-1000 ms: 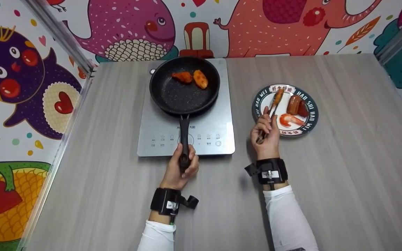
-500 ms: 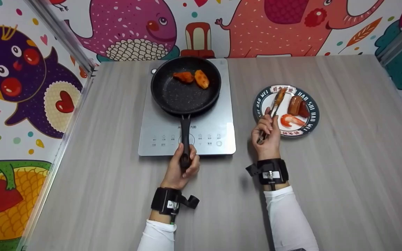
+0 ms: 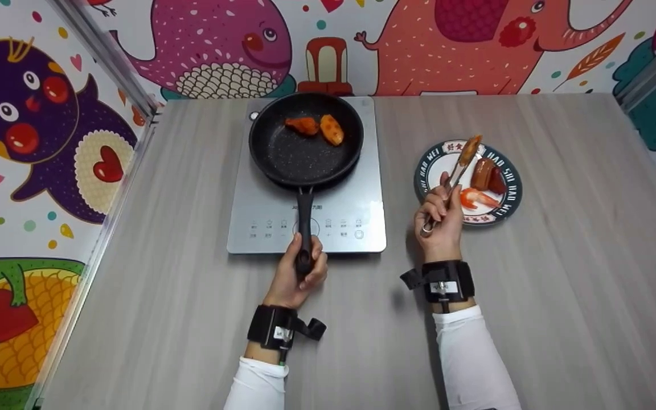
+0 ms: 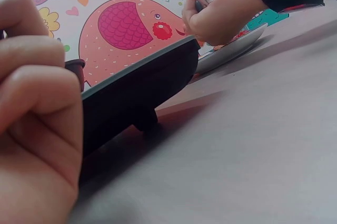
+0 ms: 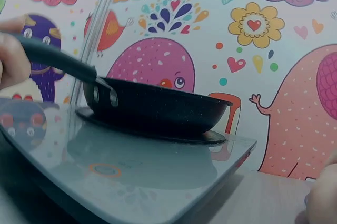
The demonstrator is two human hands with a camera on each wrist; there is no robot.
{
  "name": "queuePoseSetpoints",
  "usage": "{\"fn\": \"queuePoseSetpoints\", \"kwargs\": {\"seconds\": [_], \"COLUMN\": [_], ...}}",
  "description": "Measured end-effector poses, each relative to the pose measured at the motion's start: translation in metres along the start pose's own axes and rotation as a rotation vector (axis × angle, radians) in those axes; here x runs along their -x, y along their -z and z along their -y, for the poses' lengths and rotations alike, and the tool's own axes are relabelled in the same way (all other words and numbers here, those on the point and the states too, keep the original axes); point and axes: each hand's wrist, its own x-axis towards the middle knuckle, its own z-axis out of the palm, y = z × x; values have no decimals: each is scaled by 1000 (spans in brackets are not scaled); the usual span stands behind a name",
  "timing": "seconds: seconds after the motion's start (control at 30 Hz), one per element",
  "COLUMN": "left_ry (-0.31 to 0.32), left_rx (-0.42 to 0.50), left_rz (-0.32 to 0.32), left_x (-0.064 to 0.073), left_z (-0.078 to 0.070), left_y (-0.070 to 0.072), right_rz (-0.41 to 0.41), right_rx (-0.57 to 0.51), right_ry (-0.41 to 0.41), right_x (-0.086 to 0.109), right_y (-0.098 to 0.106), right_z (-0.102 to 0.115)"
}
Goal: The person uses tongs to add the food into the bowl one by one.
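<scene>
My left hand [image 3: 294, 279] grips the black handle of a frying pan [image 3: 291, 162], which sits on a silver induction cooker [image 3: 356, 193]. Two orange-brown chicken wing pieces [image 3: 332, 130] lie near the pan's far side. With my right hand [image 3: 442, 222] I hold small metal tongs [image 3: 458, 175] above a round plate [image 3: 422, 171]. Pinched in the tongs' tips is a browned, elongated piece of food [image 3: 470, 151], raised over the plate's far rim. On the plate lie a shrimp [image 3: 479, 199] and reddish-brown meat pieces [image 3: 482, 173]. In the left wrist view, curled fingers [image 4: 37, 87] fill the left side.
Grey wood-grain table [image 3: 578, 239] surrounds the cooker and plate. Cartoon-printed walls [image 3: 328, 51] stand at the back and both sides, with a metal frame post [image 3: 120, 62] at the back left corner. Each wrist wears a black strap [image 3: 447, 280] with a loose end.
My right hand has shifted slightly right, and the tongs have swung up and to the right with the food piece, from over the plate's white middle toward its far rim. The pan stays put.
</scene>
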Motion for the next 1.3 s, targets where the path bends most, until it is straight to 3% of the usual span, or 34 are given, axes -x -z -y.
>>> {"fn": "queuePoseSetpoints", "kwargs": {"seconds": [0.23,0.53,0.7,0.93,1.3], "left_ry": [2,5,-2,-6,6], "left_rx": [-8,8,-5,0,7], "left_rz": [1,-1,13,20,4], "left_x": [-1,0,0,0,-1], "left_z": [0,-1,-1,0,0], "left_y": [-1,1,1,2,-1], "right_rz": [45,99,141,150,139], "right_rx": [155,585,728,843,1252], "right_ry": [13,53,53,67,46], "right_x": [1,2,5,9,14], "right_y": [-5,-9,-13,-15,-10], "right_z": [-4,-20,-26,-31,-46]}}
